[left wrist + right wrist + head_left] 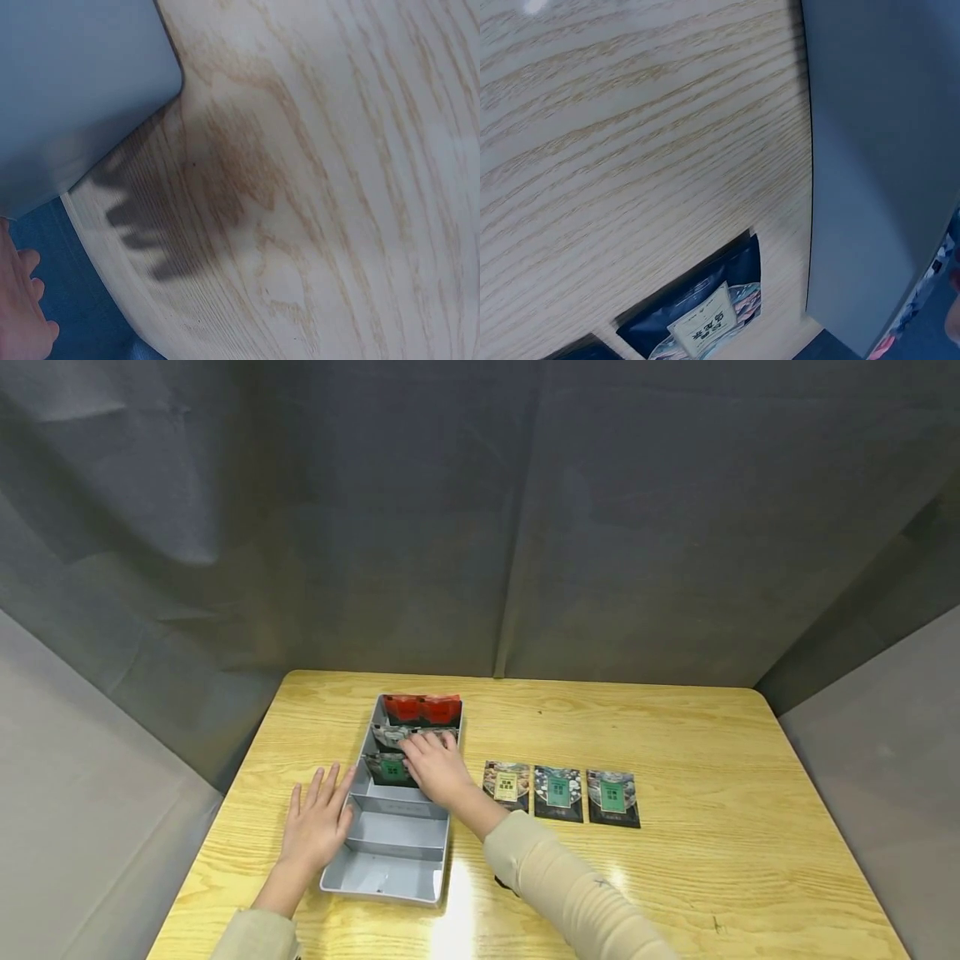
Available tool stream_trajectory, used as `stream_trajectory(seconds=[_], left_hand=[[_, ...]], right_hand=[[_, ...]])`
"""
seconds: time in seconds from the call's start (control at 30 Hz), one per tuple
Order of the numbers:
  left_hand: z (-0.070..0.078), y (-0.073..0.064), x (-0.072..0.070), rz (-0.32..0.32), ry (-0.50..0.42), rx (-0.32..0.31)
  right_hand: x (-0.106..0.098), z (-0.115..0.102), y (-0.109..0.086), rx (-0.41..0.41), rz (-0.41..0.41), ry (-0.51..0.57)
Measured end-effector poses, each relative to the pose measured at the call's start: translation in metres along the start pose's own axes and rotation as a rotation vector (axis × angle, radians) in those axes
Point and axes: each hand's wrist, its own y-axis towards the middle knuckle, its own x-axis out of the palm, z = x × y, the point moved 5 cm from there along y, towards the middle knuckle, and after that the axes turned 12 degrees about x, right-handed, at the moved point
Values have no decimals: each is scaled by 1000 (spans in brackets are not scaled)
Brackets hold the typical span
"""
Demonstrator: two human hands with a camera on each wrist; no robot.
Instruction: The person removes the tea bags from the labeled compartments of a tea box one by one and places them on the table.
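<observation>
My left hand [315, 822] rests against the left wall of a grey divided box [396, 877], fingers straight and spread. Over the box's right side, my right hand [438, 768] reaches into the compartments with bent fingers. Beside its fingertips stands a dark sachet with a green label [392, 769]. Grey-patterned sachets [392, 735] stand in the compartment behind, partly covered by the fingers. Whether the right hand pinches a sachet is hidden. Only fingertips of the left hand [26, 307] show in the left wrist view; the right hand [954, 315] barely enters its own.
Red-topped sachets [420, 710] fill the box's far compartment. Right of the box lie a yellow-labelled sachet [506, 783] and two green-labelled ones, the nearer [558, 793] and the farther right [613, 797]. Dark cloth [390, 527] hangs behind the wooden table [712, 793].
</observation>
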Motion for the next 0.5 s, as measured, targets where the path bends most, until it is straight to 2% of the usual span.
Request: stream_trajectory(seconds=[0.17, 0.5], left_hand=[[-1, 0, 0, -8, 0, -2], [0, 0, 0, 1, 3, 1]], right_hand=[[3, -9, 1, -5, -37, -17], [7, -18, 2, -20, -15, -45]])
